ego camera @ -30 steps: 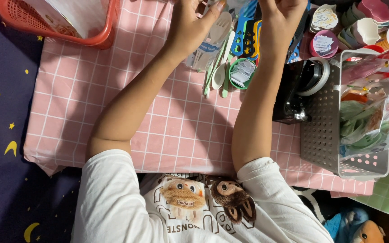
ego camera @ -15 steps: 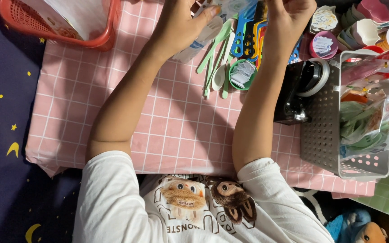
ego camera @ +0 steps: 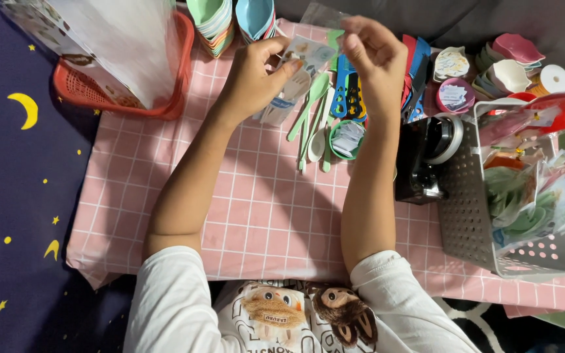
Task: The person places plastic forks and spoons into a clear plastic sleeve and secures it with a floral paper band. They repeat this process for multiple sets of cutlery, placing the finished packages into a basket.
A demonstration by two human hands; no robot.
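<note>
My left hand (ego camera: 253,82) grips a clear plastic packet (ego camera: 295,68) with a printed card and pale pieces inside, held just above the pink checked cloth (ego camera: 256,216). My right hand (ego camera: 375,62) pinches the packet's upper edge near a light green piece (ego camera: 335,34). Right below the hands lie green and white plastic spoons (ego camera: 312,114) and a blue comb (ego camera: 341,91). A small green bowl (ego camera: 346,138) with paper slips sits beside my right forearm.
A red basket (ego camera: 178,85) holding a big clear bag stands at the far left. Stacked green and blue cups (ego camera: 230,19) are at the far edge. A black tape dispenser (ego camera: 423,160) and a grey perforated basket (ego camera: 472,216) of packets stand at the right, with small dishes (ego camera: 505,62) behind.
The view has tilted so more of the far side shows. Both hands have come closer together on the packet, and the right hand now pinches its top edge.
</note>
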